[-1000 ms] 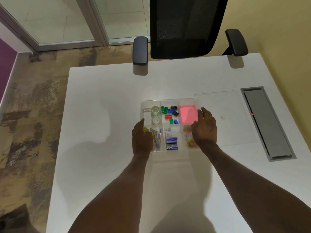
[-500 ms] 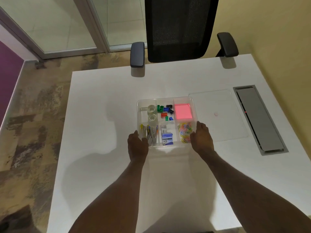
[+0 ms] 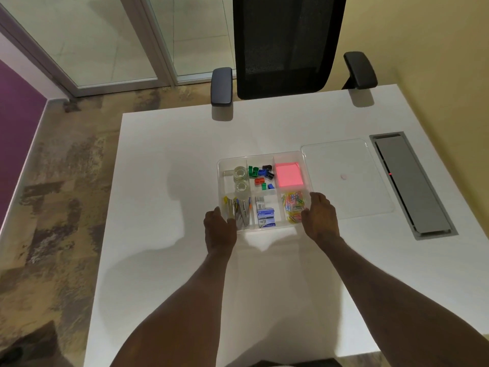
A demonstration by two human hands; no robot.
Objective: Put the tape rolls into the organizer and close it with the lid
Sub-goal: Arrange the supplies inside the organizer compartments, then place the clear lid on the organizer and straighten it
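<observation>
Both hands flank the near end of the clear organizer, its lid lying off to the side

The left hand (image 3: 220,230) sits at the near left corner of the organizer (image 3: 264,154) and the right hand (image 3: 320,218) at its near right corner, fingers loosely curled against the walls; whether either truly grips the plastic cannot be told. Two clear tape rolls (image 3: 240,180) lie in the far left compartment, one behind the other. Coloured clips (image 3: 262,176) fill the far middle compartment, a pink note pad (image 3: 288,174) the far right, paper clips (image 3: 293,206) the near right. The transparent lid (image 3: 346,178) rests flat on the white table (image 3: 164,181), just beside the organizer's right wall
</observation>
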